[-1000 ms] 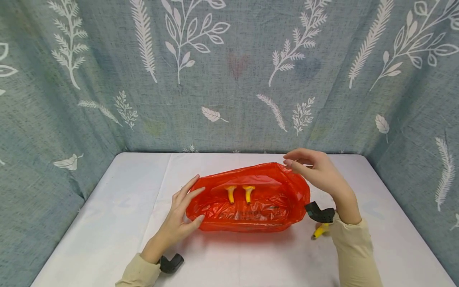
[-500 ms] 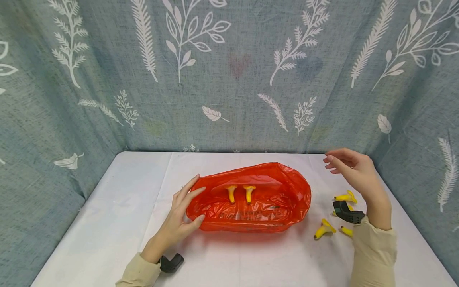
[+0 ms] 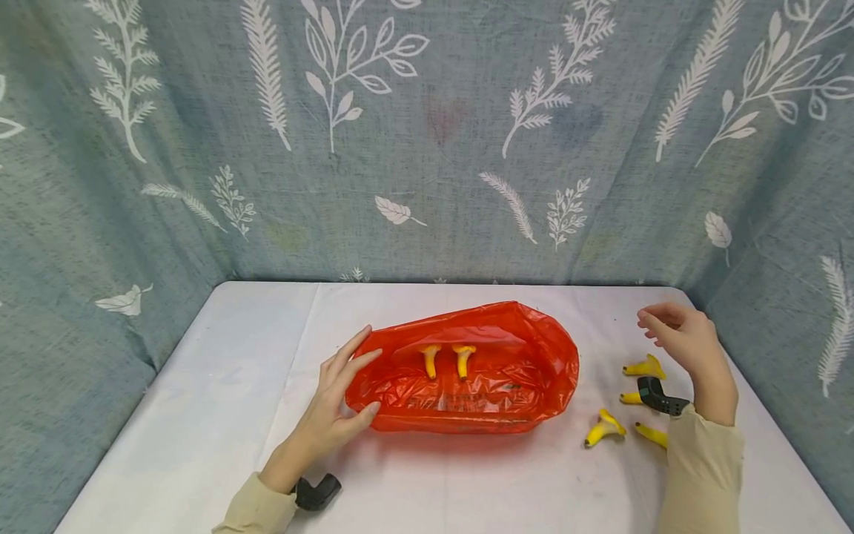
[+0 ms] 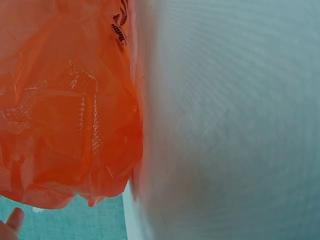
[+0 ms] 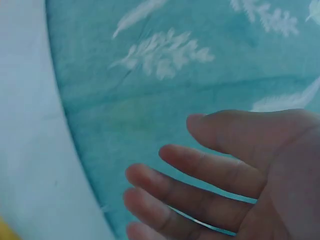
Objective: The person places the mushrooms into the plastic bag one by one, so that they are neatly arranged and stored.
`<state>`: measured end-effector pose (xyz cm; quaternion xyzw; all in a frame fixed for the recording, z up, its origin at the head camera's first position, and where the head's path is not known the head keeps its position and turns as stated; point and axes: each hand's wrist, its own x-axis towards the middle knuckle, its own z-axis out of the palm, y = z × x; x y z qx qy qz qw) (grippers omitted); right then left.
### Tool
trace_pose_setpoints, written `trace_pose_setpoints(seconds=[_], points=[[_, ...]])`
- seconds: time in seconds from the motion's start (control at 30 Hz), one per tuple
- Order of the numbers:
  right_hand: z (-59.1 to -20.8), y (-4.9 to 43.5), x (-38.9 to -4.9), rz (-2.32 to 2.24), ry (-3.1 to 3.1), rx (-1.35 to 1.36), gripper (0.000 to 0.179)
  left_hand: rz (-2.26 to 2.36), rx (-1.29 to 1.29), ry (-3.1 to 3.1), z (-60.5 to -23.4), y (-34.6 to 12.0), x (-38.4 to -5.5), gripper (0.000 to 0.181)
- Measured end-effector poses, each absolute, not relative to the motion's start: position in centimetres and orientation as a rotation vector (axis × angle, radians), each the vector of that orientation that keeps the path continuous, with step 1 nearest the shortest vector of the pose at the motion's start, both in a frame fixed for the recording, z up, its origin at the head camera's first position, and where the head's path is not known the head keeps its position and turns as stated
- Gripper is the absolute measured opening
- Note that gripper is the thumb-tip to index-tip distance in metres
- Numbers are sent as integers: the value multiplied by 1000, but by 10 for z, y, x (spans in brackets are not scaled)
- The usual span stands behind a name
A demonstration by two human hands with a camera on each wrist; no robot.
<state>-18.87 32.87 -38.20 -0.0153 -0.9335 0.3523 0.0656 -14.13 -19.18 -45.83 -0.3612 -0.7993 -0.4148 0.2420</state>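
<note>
A red plastic bag (image 3: 460, 423) stands with its mouth spread wide in the middle of the table. Two yellow chanterelle mushrooms (image 3: 463, 361) show inside against its far wall. At the bag's left end, my left hand (image 3: 333, 397) touches the rim with spread, fairly straight fingers. The left wrist view shows the bag's crinkled side and one fingertip (image 4: 15, 220). My right hand (image 3: 687, 337) is raised over the right side of the table, holding nothing, its fingers loosely bent. Below it lie more mushrooms: one nearest the bag (image 3: 605, 428), others partly covered by the right sleeve and wrist camera.
A white cloth covers the table (image 3: 220, 371), and a grey-green leaf-patterned curtain (image 3: 427, 148) surrounds its back and sides. Black wrist cameras sit on both wrists, the left one (image 3: 316, 492) close over the tabletop.
My right hand has moved from above the bag's right rim out to the right and then lower, uncovering mushrooms on the table. The left hand and the bag have stayed in place.
</note>
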Motion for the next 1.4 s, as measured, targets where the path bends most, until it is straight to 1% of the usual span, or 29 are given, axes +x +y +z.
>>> trace_pose_setpoints(seconds=[0.23,0.43,0.57,0.73,0.87,1.07,1.4], points=[[-396,342,-193,962,-3045,-313,58,-1142,-987,-2186,-458,-192,-140,62],[-399,345,-192,1044,-3156,-635,65,-1137,-989,-2190,-458,-193,-140,62],[-403,342,-193,1106,-3126,-794,62,-1133,-991,-2187,-459,-193,-141,62],[-409,340,-193,1134,-3041,-871,48,-1138,-989,-2182,-460,-193,-142,63],[-413,339,-195,1132,-2992,-929,42,-1142,-989,-2183,-460,-193,-142,63],[-417,339,-196,1127,-2957,-949,37,-1136,-986,-2188,-460,-193,-142,63],[-414,337,-194,1117,-2948,-965,35,-1141,-984,-2198,-459,-193,-141,63]])
